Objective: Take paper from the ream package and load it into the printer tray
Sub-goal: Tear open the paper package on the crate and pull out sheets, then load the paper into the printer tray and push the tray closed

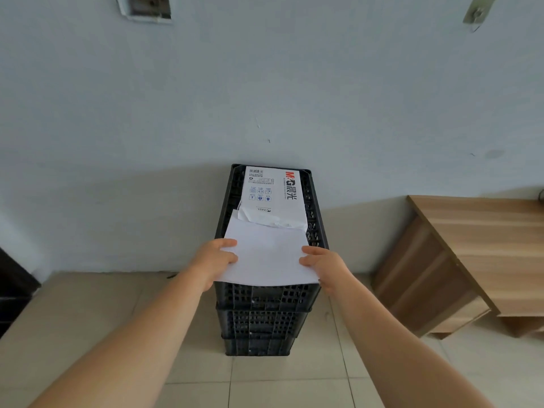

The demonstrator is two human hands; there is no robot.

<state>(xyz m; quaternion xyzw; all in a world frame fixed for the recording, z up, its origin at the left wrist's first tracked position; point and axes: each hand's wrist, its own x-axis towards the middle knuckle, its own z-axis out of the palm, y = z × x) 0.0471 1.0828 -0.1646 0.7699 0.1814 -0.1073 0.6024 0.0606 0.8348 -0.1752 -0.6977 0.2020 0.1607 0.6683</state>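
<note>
A white ream package (272,195) with red and blue print lies on top of a stack of black plastic crates (265,301) against the wall. Its near end is torn open. A stack of white paper (268,257) sticks out of that torn end toward me. My left hand (215,259) grips the paper's left edge, thumb on top. My right hand (322,263) grips the right edge the same way. No printer or tray is in view.
A wooden desk (477,248) stands to the right of the crates. A dark piece of furniture (14,290) shows at the left edge. The floor is light tile (265,384), the wall pale blue-grey.
</note>
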